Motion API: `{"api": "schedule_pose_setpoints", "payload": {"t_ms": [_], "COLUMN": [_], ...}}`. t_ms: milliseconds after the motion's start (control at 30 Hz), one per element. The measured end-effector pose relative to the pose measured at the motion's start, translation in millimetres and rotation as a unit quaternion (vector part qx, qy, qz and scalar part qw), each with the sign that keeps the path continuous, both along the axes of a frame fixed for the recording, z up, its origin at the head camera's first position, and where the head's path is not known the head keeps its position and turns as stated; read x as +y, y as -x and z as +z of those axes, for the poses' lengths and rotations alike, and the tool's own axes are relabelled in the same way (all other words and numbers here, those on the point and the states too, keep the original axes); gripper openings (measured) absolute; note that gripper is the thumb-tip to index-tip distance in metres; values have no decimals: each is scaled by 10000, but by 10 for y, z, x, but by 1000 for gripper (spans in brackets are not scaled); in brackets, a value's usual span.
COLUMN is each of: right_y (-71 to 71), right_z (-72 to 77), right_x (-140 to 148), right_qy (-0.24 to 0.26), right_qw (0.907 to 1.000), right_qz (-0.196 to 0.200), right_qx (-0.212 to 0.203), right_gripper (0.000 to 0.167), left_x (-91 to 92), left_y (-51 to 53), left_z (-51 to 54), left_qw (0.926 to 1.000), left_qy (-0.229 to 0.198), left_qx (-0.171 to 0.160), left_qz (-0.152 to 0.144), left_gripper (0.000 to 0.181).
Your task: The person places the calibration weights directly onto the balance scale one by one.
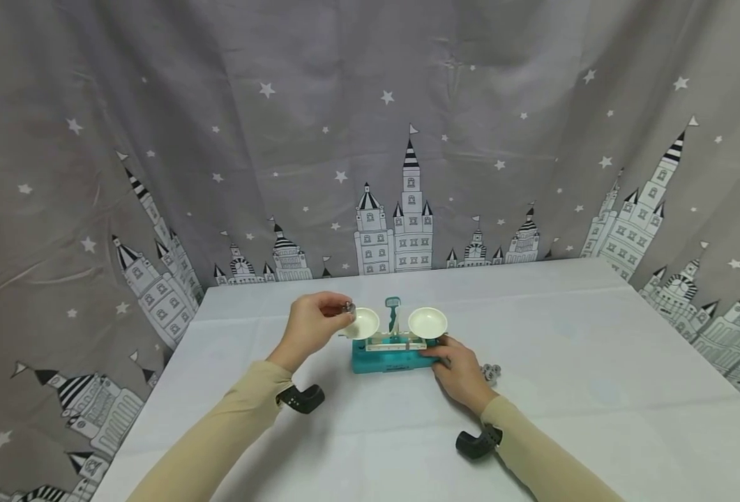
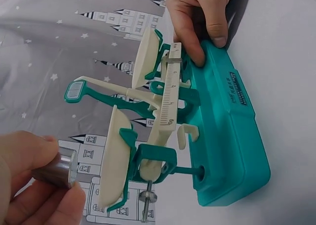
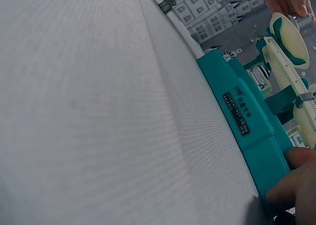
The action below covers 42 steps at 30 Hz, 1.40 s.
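A teal tray balance (image 1: 382,360) with two cream pans stands on the white table. My left hand (image 1: 312,326) pinches a shiny metal cylinder weight (image 2: 55,169) between thumb and fingers. It holds the weight beside the left pan (image 1: 366,325), just off its rim in the left wrist view. With thumb and fingers, my right hand (image 1: 460,371) grips the right end of the balance's base (image 3: 247,121). The right pan (image 1: 428,323) sits above that hand. A ruled beam (image 2: 169,94) with a small slider runs along the front.
Several small metal weights (image 1: 490,373) are clustered on the table just right of my right hand, partly hidden by it. Behind the white table (image 1: 564,348) hangs a grey curtain (image 1: 370,104) printed with castles and stars.
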State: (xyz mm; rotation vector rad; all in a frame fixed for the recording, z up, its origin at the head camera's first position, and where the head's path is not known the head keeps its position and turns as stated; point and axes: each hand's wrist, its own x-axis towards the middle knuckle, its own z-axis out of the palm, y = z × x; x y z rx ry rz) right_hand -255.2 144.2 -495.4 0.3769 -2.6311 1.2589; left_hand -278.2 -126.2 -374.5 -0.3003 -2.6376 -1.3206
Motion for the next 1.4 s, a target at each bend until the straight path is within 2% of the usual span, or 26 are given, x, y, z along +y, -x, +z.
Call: {"api": "schedule_pose_setpoints", "payload": {"t_ms": [367,667,1000,1167,1400], "right_y": [12,12,13,23,33], "right_z": [-9,0,0,-19,-30], "right_x": [1,-2,0,0,-2], "right_qy": [31,35,15,63,42], "right_qw": [10000,10000,9999,9999,9999], "right_qz": [-26,-44,-70,-64,-76], "right_qx": [77,79,81,77,89], "right_gripper": [29,28,28,29,29], "left_x": [127,179,226,246,264], "left_y": [89,113,134,152,135], "left_z": [7,15,-34,-81,-104], "left_qw": [9996,9994,9991,9992,9987], "left_qy": [179,192,126,148,396], "left_qx": [-106,-183,-382,-319,-175], "left_qz": [-165,-227,-160,-214,-262], "left_gripper": [27,26,23,22,21]}}
